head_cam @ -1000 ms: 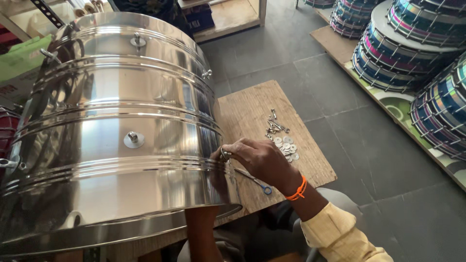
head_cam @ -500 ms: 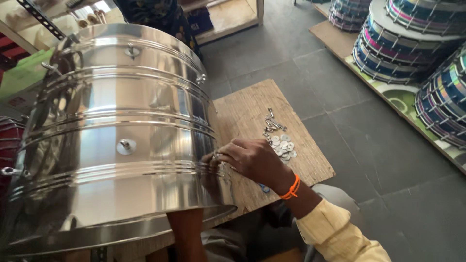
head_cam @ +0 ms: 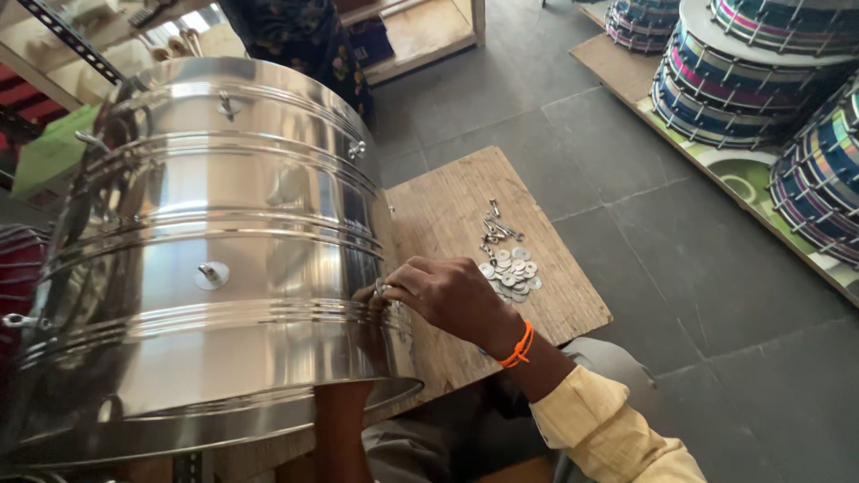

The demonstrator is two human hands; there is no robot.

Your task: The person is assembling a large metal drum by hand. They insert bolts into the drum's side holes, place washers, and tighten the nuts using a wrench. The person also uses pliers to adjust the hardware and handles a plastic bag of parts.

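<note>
I see the large shiny steel drum shell (head_cam: 215, 259) lying on its side, its lower rim overlapping the rough wooden board (head_cam: 447, 206). Right hand (head_cam: 447, 295) is at the shell's near side, fingertips (head_cam: 386, 290) pinched together on a small metal fitting (head_cam: 380, 288) against the wall. Left forearm enters the shell from below; hand hidden, fingers' state unknown. Pile of flat steel washers and bolts (head_cam: 510, 268) lies on the board, just beside the rt. hand, away from the shell.
</note>
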